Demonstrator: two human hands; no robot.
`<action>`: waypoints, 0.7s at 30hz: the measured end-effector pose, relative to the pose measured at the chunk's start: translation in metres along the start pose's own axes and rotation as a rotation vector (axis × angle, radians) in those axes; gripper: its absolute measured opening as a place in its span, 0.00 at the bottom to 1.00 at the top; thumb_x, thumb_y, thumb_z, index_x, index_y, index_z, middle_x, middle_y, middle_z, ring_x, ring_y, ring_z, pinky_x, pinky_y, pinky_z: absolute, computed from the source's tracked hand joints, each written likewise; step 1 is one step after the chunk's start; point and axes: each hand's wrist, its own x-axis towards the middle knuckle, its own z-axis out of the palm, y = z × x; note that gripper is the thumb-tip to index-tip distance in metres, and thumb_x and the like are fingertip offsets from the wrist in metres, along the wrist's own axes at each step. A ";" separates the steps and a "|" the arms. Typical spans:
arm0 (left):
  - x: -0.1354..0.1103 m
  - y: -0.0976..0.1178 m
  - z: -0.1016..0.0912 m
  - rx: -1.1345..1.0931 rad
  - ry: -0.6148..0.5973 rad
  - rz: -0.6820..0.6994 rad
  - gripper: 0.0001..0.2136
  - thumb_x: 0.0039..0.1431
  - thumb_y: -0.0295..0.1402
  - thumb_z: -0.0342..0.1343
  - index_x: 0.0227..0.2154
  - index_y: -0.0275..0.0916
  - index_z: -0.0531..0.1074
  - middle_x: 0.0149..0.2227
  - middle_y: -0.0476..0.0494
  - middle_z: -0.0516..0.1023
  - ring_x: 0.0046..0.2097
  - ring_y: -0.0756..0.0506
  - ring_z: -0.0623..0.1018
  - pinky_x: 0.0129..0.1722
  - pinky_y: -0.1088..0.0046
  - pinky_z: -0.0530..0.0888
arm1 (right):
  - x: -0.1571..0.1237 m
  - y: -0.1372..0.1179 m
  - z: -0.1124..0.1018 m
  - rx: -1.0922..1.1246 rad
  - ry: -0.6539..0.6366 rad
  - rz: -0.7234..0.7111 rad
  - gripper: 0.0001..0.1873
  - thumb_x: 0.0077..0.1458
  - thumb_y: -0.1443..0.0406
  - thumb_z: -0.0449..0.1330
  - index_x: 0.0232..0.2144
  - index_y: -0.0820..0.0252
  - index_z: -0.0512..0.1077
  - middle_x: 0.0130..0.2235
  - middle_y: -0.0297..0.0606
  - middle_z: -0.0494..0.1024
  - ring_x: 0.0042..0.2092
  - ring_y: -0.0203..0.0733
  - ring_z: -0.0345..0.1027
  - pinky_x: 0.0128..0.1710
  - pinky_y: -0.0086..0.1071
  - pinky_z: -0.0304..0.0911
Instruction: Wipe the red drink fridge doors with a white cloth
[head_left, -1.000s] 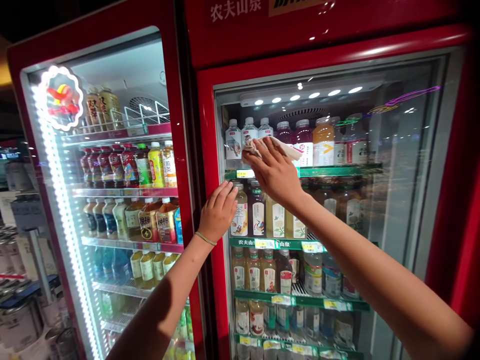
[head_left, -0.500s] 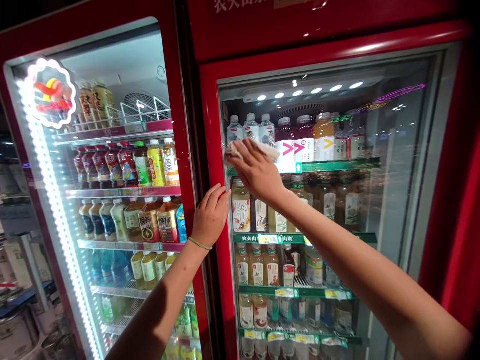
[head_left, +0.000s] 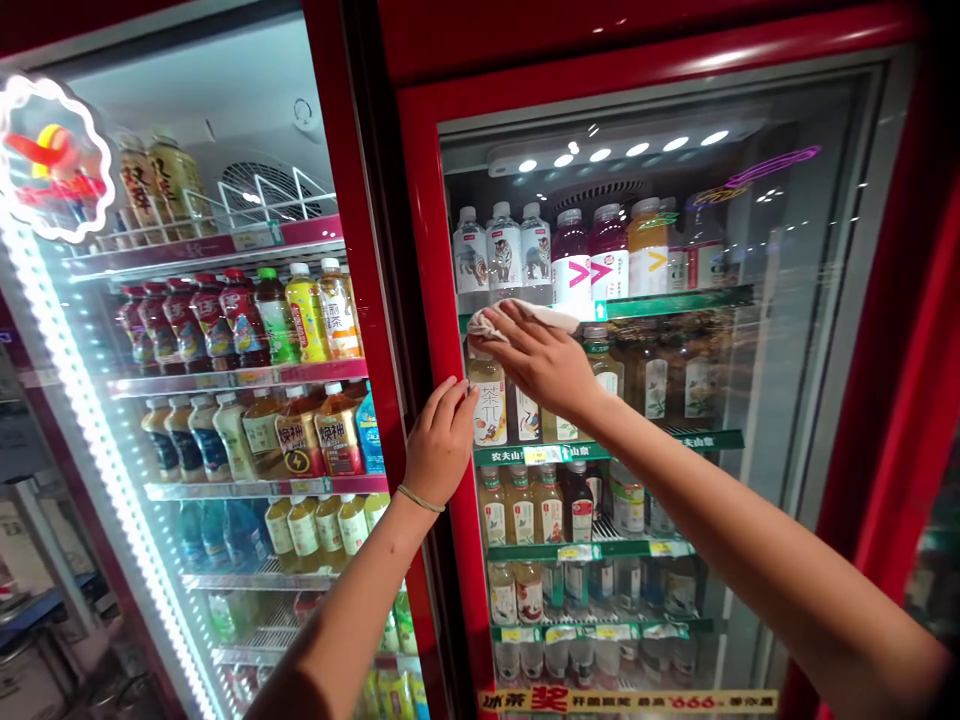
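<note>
A crumpled white cloth lies flat against the glass door of the right-hand fridge, pressed there by my right hand. It sits near the door's left side, about level with the top of the second shelf, and my palm and fingers cover part of it. My left hand rests on the red door frame, fingers stretched upward and slightly bent, to the left of the cloth. Behind the glass stand bottled drinks, among them a tea bottle just below the cloth.
A second lit fridge full of bottles stands at the left, with a dark gap between the two. A glowing round sign is at its upper left. A yellow strip with lettering crosses the right door low down.
My right hand has slid the cloth down the glass and slightly right, from the top shelf's bottles to below that shelf's edge. My left hand stays on the frame. The view has shifted.
</note>
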 end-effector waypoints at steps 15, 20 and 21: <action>-0.007 0.005 0.002 -0.015 -0.027 -0.040 0.19 0.68 0.22 0.50 0.60 0.37 0.70 0.58 0.38 0.77 0.66 0.40 0.71 0.66 0.57 0.73 | -0.051 -0.001 0.002 -0.073 0.110 0.195 0.28 0.70 0.66 0.53 0.69 0.44 0.61 0.74 0.31 0.55 0.75 0.50 0.45 0.72 0.53 0.55; -0.010 0.011 0.004 -0.014 -0.032 -0.068 0.20 0.68 0.25 0.51 0.62 0.35 0.68 0.60 0.35 0.74 0.67 0.39 0.69 0.67 0.56 0.71 | -0.071 -0.008 0.003 -0.091 0.029 0.188 0.31 0.70 0.66 0.52 0.71 0.41 0.56 0.75 0.30 0.52 0.76 0.50 0.42 0.68 0.51 0.61; -0.010 0.012 0.004 -0.010 -0.038 -0.069 0.20 0.68 0.25 0.52 0.62 0.34 0.68 0.61 0.34 0.74 0.67 0.38 0.69 0.67 0.56 0.71 | -0.077 -0.004 0.000 -0.097 0.004 0.175 0.30 0.70 0.66 0.52 0.71 0.41 0.57 0.74 0.30 0.54 0.75 0.49 0.43 0.67 0.50 0.62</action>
